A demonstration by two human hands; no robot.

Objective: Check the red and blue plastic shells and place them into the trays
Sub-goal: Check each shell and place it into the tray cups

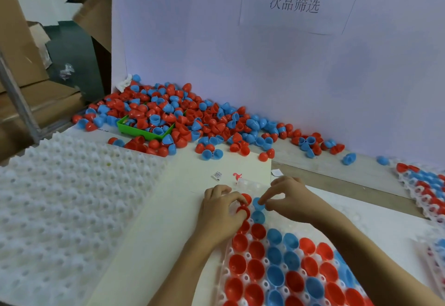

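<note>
many loose shells [192, 117] bury a green bin [134, 129] behind the tray [250, 186].

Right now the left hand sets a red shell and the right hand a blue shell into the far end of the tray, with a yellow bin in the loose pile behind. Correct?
Not quite: the head view shows the bin is green. The rest stands: left hand, red shell, right hand, blue shell, tray.

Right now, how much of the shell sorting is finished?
Done: most of the clear plastic tray holds shells. In hand: left hand seats a red plastic shell, right hand a blue plastic shell. Left: the big loose pile.
</note>
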